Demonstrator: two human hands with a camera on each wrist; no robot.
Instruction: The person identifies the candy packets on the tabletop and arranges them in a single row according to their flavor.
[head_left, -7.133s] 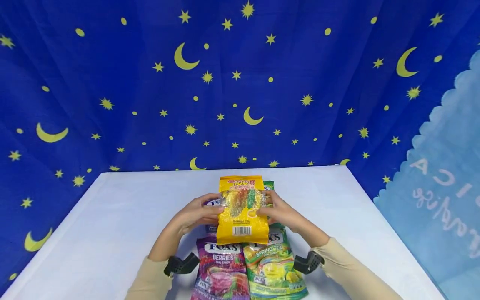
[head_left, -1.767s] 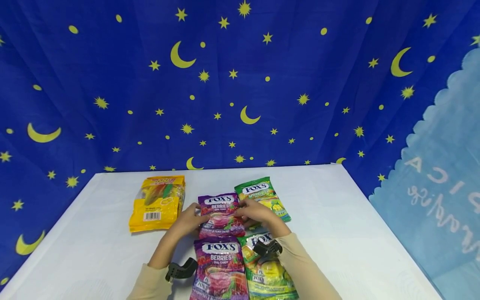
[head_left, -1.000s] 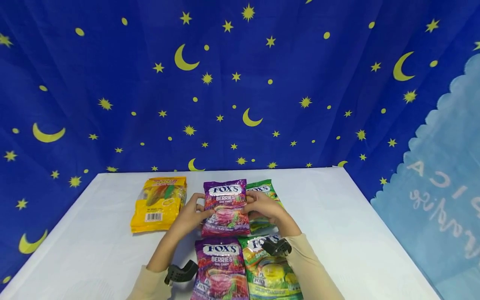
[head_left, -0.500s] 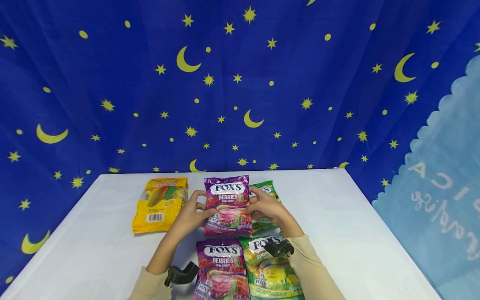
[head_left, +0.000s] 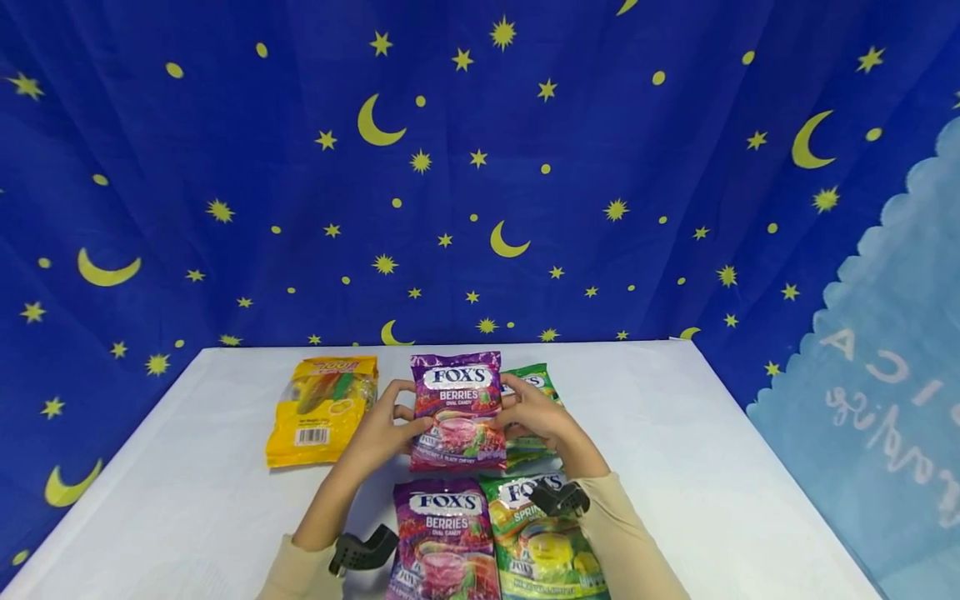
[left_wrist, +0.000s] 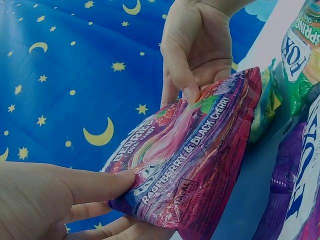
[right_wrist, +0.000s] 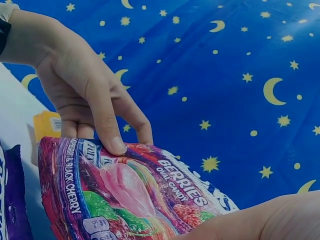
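A purple bag of berry candy (head_left: pixel 459 417) is held up, tilted, between both hands above the table. My left hand (head_left: pixel 386 427) pinches its left edge, thumb on the printed front and fingers behind, as the left wrist view shows. On the opposite edge my right hand (head_left: pixel 542 415) grips the bag the same way. Just behind the right hand lies a green candy bag (head_left: pixel 551 387), partly covered. Nearer the front, a second purple berry bag (head_left: pixel 444 542) and a green spring tea candy bag (head_left: pixel 547 542) lie side by side.
A yellow gummy candy bag (head_left: pixel 322 412) lies at the left on the white table (head_left: pixel 172 500). Behind the table hangs a blue curtain (head_left: pixel 450 192) with moons and stars. A light blue scalloped cloth (head_left: pixel 885 375) hangs at the right.
Earlier both hands held the yellow bag over the middle; it now lies at the left. The hands then took the back purple bag and raised it from the table. It is nearly still now.
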